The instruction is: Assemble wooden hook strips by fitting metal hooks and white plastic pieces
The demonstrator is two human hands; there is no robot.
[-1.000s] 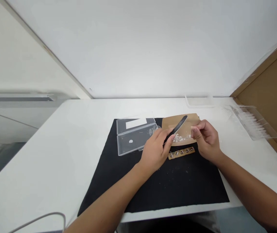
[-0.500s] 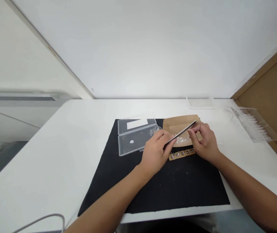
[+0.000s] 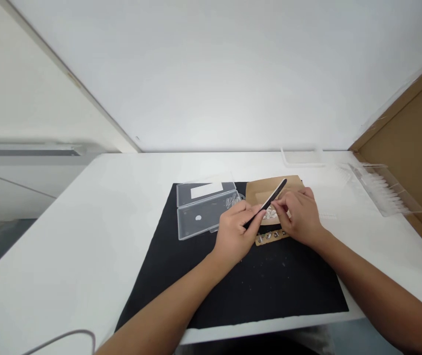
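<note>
My left hand [image 3: 236, 230] is closed around the lower end of a slim nail file [image 3: 276, 193], black with a pale side, tilted up to the right. My right hand [image 3: 299, 215] is pinched beside the middle of the file; whatever sits between its fingertips is too small to make out. Under both hands lies an open brown paper tray [image 3: 257, 190] with small white pieces [image 3: 270, 213] in it. Just in front of the tray is a tan strip [image 3: 268, 238] carrying several small shiny pieces, its right end hidden by my right hand.
A hinged clear plastic case [image 3: 196, 224] lies open on the black mat [image 3: 240, 301], left of my hands. On the white table [image 3: 66, 236], a clear tray [image 3: 301, 158] stands at the back and a rack of clear nail tips [image 3: 383, 190] at the right. A cable [image 3: 63, 336] runs at front left.
The file has turned steeper, showing more of its black face. My right hand has shifted left along it, from near the tip toward the middle. The view has moved slightly.
</note>
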